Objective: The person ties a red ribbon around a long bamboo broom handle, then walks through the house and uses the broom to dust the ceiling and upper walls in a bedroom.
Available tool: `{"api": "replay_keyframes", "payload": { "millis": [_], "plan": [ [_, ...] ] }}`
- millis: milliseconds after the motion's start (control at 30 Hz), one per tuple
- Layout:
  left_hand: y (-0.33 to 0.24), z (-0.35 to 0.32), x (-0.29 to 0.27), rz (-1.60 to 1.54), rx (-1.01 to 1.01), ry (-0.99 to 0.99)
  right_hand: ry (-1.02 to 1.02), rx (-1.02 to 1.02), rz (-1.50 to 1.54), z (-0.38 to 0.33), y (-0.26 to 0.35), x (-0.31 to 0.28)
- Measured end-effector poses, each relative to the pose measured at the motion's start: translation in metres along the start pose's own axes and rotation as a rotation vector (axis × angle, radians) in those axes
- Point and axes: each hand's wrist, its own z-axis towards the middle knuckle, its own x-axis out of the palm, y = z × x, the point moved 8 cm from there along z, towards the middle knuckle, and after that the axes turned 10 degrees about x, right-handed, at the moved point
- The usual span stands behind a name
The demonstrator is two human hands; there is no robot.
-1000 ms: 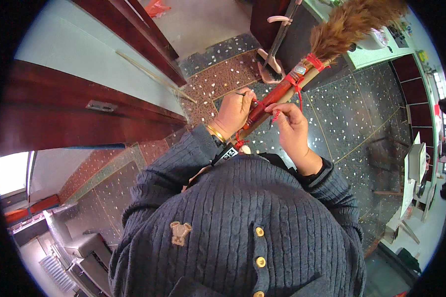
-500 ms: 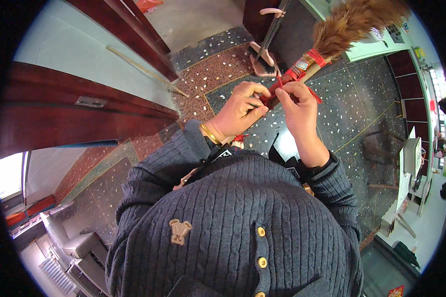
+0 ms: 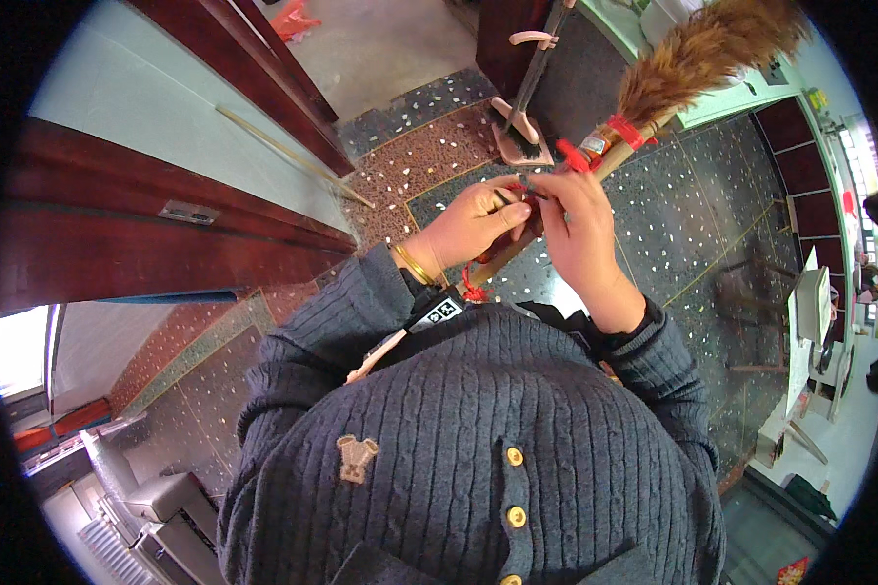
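A broom with a bushy brown head (image 3: 702, 63) slants from the upper right toward my waist, its pale stick (image 3: 505, 255) passing under my hands. Red ribbon (image 3: 626, 130) wraps it below the head. Along the stick lies a dark reddish piece with a small label (image 3: 593, 144), largely covered. My left hand (image 3: 468, 219) is closed in a pinch at it, and my right hand (image 3: 583, 224) pinches close beside. A little red string shows between the fingertips, with a thin dark strip; most of what they grip is hidden. Red string also hangs lower on the stick (image 3: 474, 283).
A pink long-handled dustpan with a brush (image 3: 522, 144) stands beyond my hands. At left, a thin pole (image 3: 288, 154) leans on the wall beside a dark red door (image 3: 166, 210). To the right are a wooden chair (image 3: 756, 302) and a pale green counter (image 3: 741, 105).
My hands have drawn together and a little lower over the stick. My right hand has moved off the raised string end; a loop of red now shows above its knuckles.
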Motion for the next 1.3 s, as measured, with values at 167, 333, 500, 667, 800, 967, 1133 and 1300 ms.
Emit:
{"api": "replay_keyframes", "payload": {
  "millis": [167,333,500,667,800,967,1133,1300],
  "plan": [
    [-0.005,0.003,-0.002,-0.054,0.156,-0.027,-0.003,-0.066,-0.198,-0.024,0.004,0.014],
    [0.019,0.001,-0.004,-0.405,0.064,-0.161,-0.074,-0.083,-0.159,-0.029,-0.008,0.025],
    [0.030,0.008,-0.006,-0.924,0.183,-0.103,0.082,-0.101,0.011,-0.041,-0.019,0.031],
    [0.070,0.000,-0.027,-0.644,-0.027,-0.416,0.186,-0.203,-0.007,-0.054,-0.020,0.025],
    [0.086,-0.001,-0.023,-0.648,-0.104,-0.479,0.345,-0.308,-0.028,-0.061,-0.012,0.049],
    [0.095,-0.023,-0.036,-0.423,-0.248,-0.481,0.408,-0.275,0.064,-0.055,-0.014,0.067],
    [0.068,-0.043,-0.029,-0.014,-0.118,-0.273,0.337,-0.006,-0.087,-0.040,-0.036,0.081],
    [0.037,-0.035,-0.009,0.472,0.161,-0.096,0.526,0.074,-0.204,-0.035,-0.046,0.116]
  ]
}}
